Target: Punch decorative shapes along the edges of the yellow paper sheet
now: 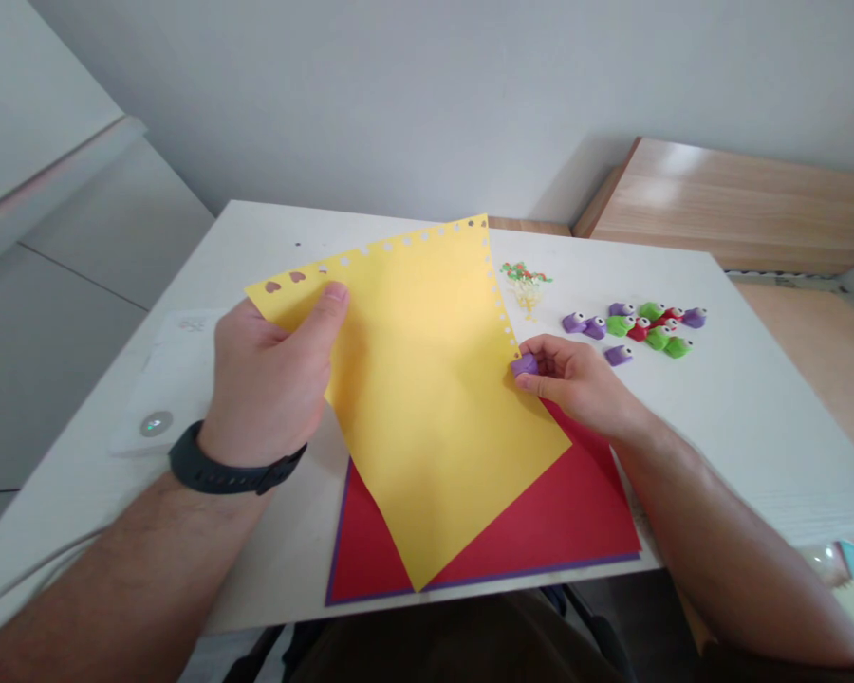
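Note:
My left hand (277, 370) grips the upper left part of a yellow sheet of paper (434, 379), thumb on top. Heart-shaped and other small holes run along the sheet's far and right edges. At the right edge, my right hand (569, 379) is closed on a small purple craft punch (524, 365), which sits against the paper. Beneath the yellow sheet lies red paper (533, 517), with a purple sheet's border (484, 581) showing under it.
Several purple, green and red craft punches (639, 328) lie at the right. Small punched paper bits (527, 280) form a pile beyond the yellow sheet. A white device (157, 379) and a cable (43, 569) are at the left. A wooden panel (740, 204) stands behind the white table (747, 417).

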Demonstrator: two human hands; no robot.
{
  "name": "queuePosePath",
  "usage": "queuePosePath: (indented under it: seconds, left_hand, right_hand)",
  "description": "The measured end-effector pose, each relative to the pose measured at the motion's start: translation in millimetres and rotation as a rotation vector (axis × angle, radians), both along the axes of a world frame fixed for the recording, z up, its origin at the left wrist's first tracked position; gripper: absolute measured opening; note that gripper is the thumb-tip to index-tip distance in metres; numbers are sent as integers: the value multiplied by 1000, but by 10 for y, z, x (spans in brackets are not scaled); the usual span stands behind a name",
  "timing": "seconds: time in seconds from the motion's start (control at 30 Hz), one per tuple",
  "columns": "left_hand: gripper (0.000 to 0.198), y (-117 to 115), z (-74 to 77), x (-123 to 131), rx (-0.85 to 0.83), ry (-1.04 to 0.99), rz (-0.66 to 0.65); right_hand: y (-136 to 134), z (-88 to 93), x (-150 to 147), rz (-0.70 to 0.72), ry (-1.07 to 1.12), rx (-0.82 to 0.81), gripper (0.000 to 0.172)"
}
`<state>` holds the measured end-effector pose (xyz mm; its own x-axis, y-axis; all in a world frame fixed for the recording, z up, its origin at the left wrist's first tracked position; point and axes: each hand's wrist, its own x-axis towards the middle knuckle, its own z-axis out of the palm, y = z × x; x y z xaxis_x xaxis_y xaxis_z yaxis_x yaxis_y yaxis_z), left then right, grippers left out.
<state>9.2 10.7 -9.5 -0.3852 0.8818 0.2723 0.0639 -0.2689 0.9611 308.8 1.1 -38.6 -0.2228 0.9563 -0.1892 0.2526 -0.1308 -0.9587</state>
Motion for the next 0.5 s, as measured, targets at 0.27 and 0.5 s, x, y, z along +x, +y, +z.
queuePosePath:
  seconds: [0.27,0.5]
  left_hand:
    - [28,4,-20,-26,-14,29,-7]
    - [30,12,-46,-30,-13,0,-8]
  right_hand:
    - [2,-16,-3,-10,-25,5,30]
    - [16,-31,4,-25,-36,13,28]
